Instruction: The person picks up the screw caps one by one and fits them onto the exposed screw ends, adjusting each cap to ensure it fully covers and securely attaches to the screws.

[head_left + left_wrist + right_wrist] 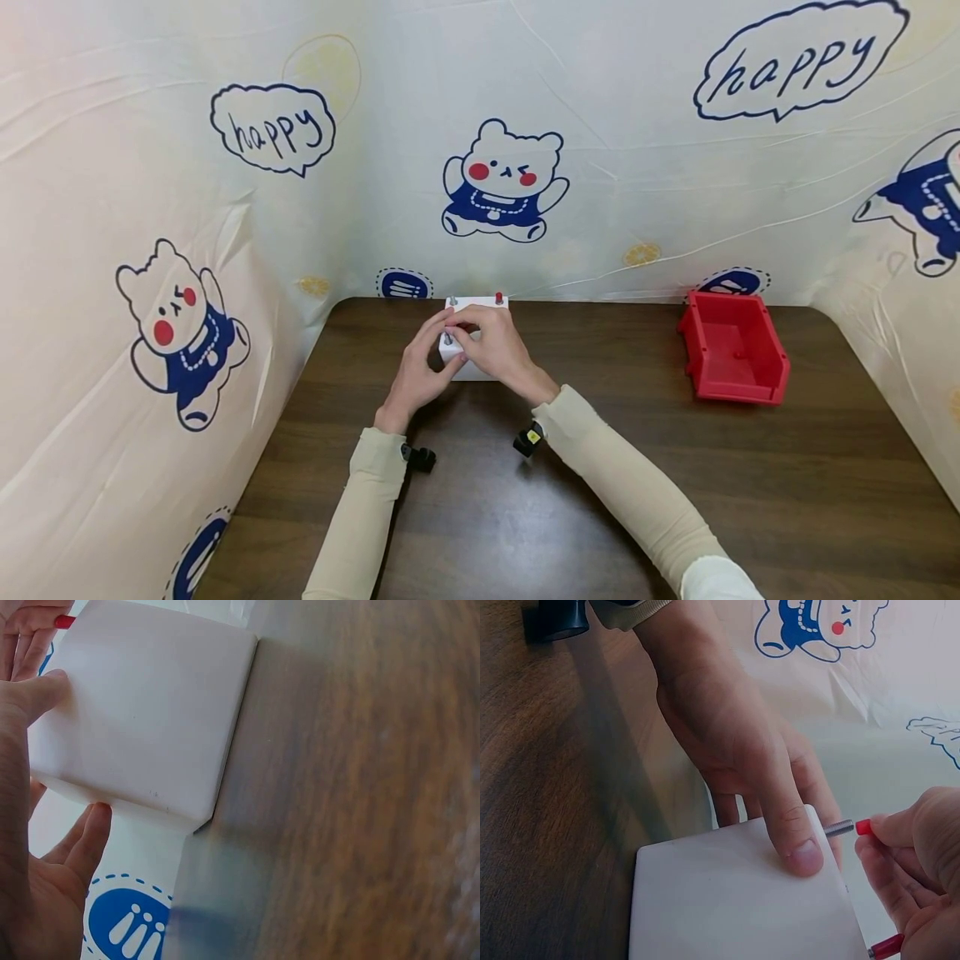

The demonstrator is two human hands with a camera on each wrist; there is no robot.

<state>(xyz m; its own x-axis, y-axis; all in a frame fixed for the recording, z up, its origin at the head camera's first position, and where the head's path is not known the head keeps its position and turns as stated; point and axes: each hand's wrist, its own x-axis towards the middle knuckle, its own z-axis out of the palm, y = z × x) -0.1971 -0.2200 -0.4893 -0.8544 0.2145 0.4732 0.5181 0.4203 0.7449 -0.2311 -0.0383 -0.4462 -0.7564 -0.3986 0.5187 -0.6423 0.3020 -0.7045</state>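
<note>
A white box with metal bolts on its top stands near the table's far edge. My left hand holds it at the left side; in the right wrist view the thumb lies on its front face, and the other fingers are partly hidden behind it. My right hand pinches a small red cap between thumb and finger. That cap is at the tip of a bare threaded bolt, nearly in line with it. Another red cap sits on a second bolt. At the box's back left stands a bolt.
A red plastic bin stands at the right of the brown wooden table. Printed cloth hangs behind the table and along both sides. Small black cameras are strapped at both wrists.
</note>
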